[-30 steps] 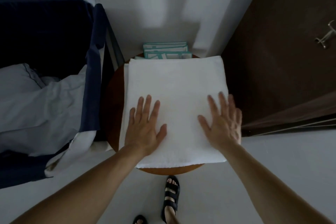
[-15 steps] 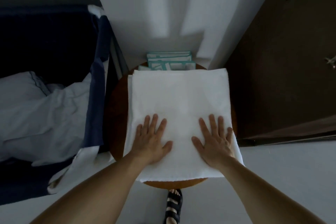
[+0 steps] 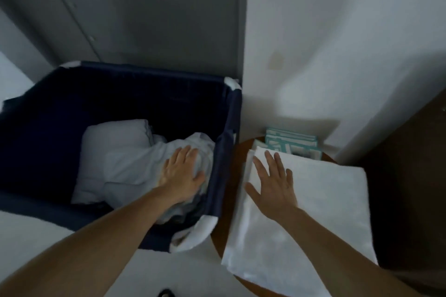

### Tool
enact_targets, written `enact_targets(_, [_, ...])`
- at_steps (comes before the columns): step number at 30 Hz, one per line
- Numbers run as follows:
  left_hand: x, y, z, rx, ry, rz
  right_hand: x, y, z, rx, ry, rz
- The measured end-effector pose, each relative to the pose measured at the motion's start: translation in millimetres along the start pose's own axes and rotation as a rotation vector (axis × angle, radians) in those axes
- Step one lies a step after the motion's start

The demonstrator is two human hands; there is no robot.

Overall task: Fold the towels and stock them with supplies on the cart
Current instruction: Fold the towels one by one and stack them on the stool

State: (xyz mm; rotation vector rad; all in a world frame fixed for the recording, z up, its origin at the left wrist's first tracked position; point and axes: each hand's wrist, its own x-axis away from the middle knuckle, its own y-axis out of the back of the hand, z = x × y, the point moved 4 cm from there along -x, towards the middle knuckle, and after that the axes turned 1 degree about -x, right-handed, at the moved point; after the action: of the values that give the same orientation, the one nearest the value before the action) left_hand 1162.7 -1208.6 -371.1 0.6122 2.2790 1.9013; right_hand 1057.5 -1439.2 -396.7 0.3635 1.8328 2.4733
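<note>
- Pressing flat on the folded towel (image 3: pixel 321 202), the right hand (image 3: pixel 272 183) lies palm down near the towel's far left corner, fingers straight and slightly spread, gripping nothing.
- Folded towel is white and lies on a round brown surface (image 3: pixel 223 226); it covers most of the top, and its near edge hangs past the rim.
- Left hand (image 3: pixel 181 171) is down inside the navy fabric bin (image 3: pixel 149 72), palm down on the crumpled white linen (image 3: pixel 125 159). Fingers are mostly extended with the thumb out to the side, no clear grip; the fingertips sink a bit into the cloth, and I cannot tell if they catch any of it.
- Crumpled white linen is heaped in the bin's right half, against the wall nearest the surface; one piece shows a thin blue edge line.
- Teal-and-white packets (image 3: pixel 292 144) are stacked at the back of the surface, just behind the folded towel and against the white wall (image 3: pixel 325 55).
- Bin stands just left of the surface, with a grey panel (image 3: pixel 156 7) behind it.
- Dark brown door (image 3: pixel 410 176) is to the right of the surface.
- Pale floor (image 3: pixel 36 236) shows bottom left.
</note>
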Motion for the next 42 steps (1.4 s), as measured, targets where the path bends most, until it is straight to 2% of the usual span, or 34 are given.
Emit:
enact_targets(4, [-1,26,119,-0.004,0.159,0.004,-50,0,87,-0.022,0.149,-0.011])
enact_targets(8, [-30,31,225,0.006,0.245,0.04,-108,-21,163,-0.033,0.178,0.041])
enact_targets(12, [-87,19,307,0.043,0.22,0.086,-174,-68,221,-0.048,0.088,0.161])
enact_targets(18, [-149,-51,389,0.016,0.141,0.275,-239,-198,258,-0.166,-0.17,0.428])
enact_targets(21, [-172,-107,407,0.009,0.048,0.354,-259,-272,254,-0.267,-0.316,0.529])
enact_targets(25, [-203,-183,421,0.039,-0.053,0.373,-271,-377,238,-0.325,-0.466,0.638])
enact_targets(31, [-227,-267,420,0.039,-0.168,0.387,-273,-488,244,-0.306,-0.447,0.773])
enact_targets(33, [-235,-281,418,0.016,-0.215,0.387,-270,-501,247,-0.207,-0.401,0.724])
enact_targets(37, [-243,-285,413,-0.006,-0.223,0.379,-274,-493,246,-0.032,-0.314,0.512])
enact_targets(42, [-231,-251,400,0.022,-0.293,0.479,-263,-438,240,-0.086,-0.268,0.523])
